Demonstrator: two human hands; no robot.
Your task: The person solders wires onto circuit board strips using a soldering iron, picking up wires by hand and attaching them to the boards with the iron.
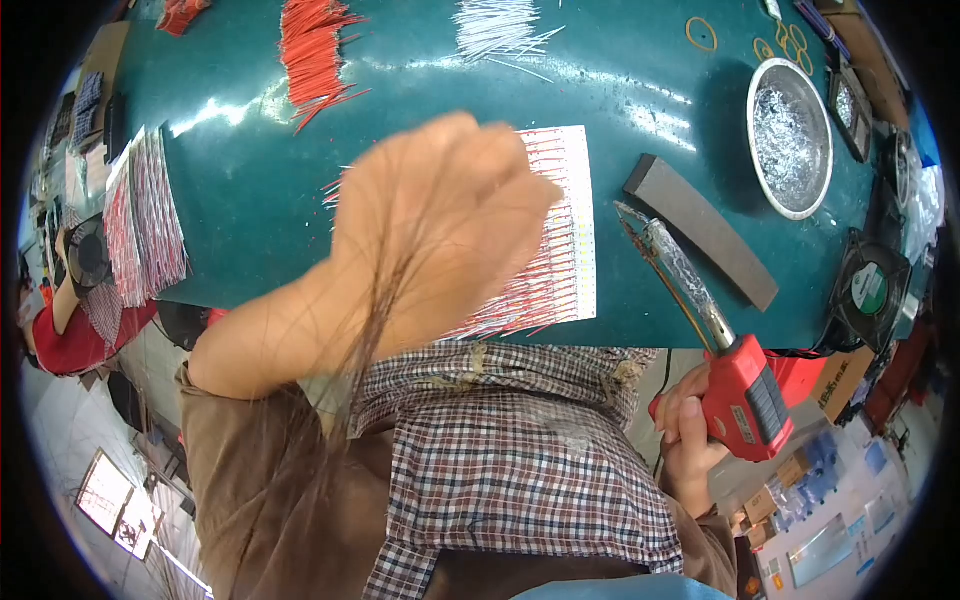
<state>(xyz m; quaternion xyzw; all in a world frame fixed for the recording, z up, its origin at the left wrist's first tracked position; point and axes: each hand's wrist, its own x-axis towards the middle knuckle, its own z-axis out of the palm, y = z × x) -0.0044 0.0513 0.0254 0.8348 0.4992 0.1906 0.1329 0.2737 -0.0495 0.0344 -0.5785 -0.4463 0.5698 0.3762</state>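
My left hand is raised close to the view over the table, fingers curled into a fist. What its fingers hold, if anything, is hidden. Behind it lies a white panel of circuit strips, with rows of red and white wires along it, partly covered by the hand. My right hand is wrapped round the handle of a red soldering gun near the table's front edge. Its metal tip points up and left, apart from the panel. Dark strands of hair hang across my left wrist.
A grey bar lies right of the panel. Beyond it stands a metal bowl with silvery bits. A black fan is at the right edge. Bundles of red wires, white wires and wired strips lie around; another person sits left.
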